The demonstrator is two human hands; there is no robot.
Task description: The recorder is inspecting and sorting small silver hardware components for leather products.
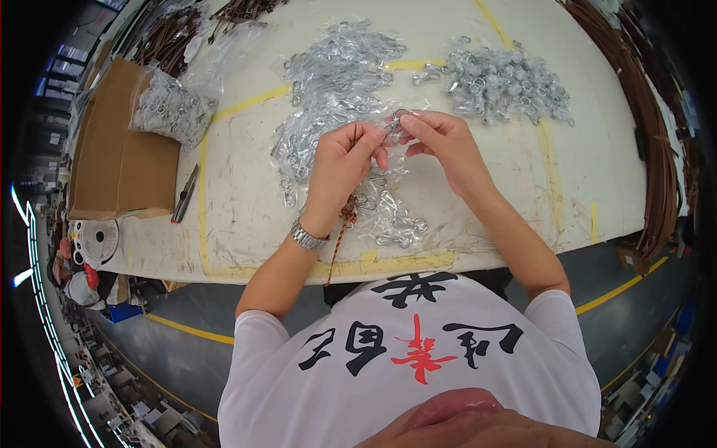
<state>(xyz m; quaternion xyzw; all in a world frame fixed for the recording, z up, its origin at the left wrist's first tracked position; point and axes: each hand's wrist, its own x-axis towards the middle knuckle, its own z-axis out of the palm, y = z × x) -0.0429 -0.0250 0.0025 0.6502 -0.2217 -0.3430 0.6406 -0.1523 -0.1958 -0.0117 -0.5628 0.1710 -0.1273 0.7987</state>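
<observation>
My left hand [342,158] and my right hand [448,143] meet over the table, thumbs and fingers pinched on a small metal clasp [393,123] in clear plastic. The fingers partly cover it. Under and beyond my left hand spreads a long pile of metal snap hooks [336,63] in clear plastic. A smaller group of wrapped clasps [399,220] lies nearer me, below my hands. Farther right is a separate heap of wrapped metal rings and clasps [508,82]. A brown twisted cord [337,250] runs from beside my left wrist over the table's near edge.
At the left stand a cardboard box [123,149] and a clear bag of metal pieces [175,110]. Near them lie a dark knife-like tool [186,194] and a white fan [98,240]. Long brown straps [648,134] line the right edge; more straps [166,41] lie far left.
</observation>
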